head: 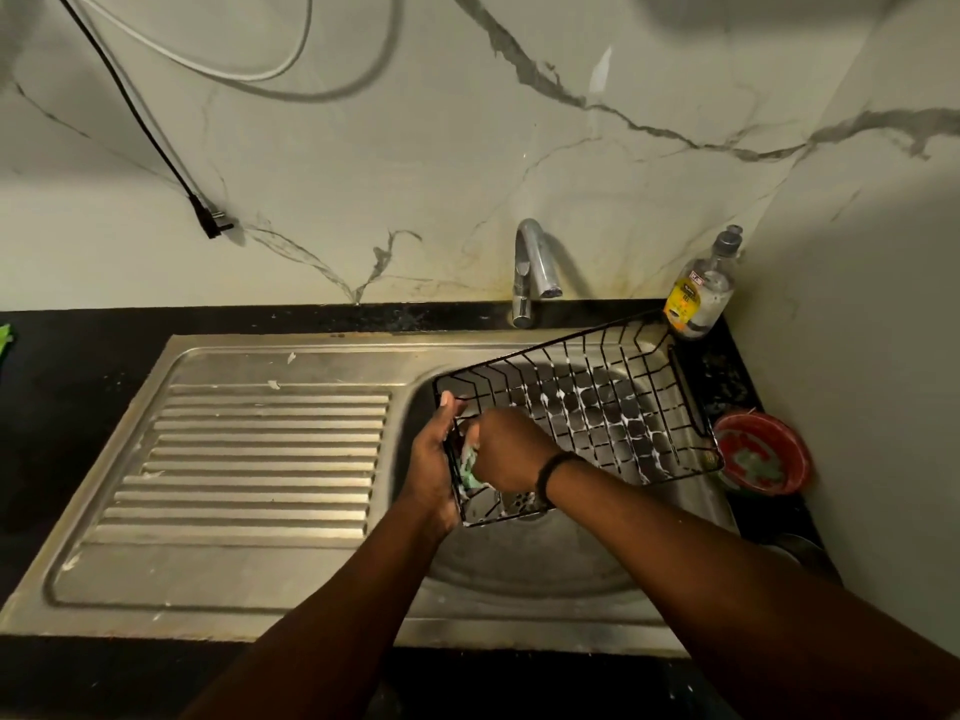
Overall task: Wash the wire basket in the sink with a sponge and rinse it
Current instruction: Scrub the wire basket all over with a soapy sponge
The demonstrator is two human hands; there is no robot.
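A black wire basket (597, 402) lies tilted across the steel sink (519, 569), white foam clinging to its wires. My left hand (434, 467) grips the basket's left end from outside. My right hand (506, 449) is inside that end, curled round a green sponge (469, 467) that presses against the wires. Most of the sponge is hidden between my two hands.
The tap (532, 270) stands behind the bowl with no water running. A soap bottle (701, 291) sits in the back right corner, a red bowl (761, 452) right of the sink. The ribbed drainboard (249, 449) lies left. A black plug (210, 220) hangs on the wall.
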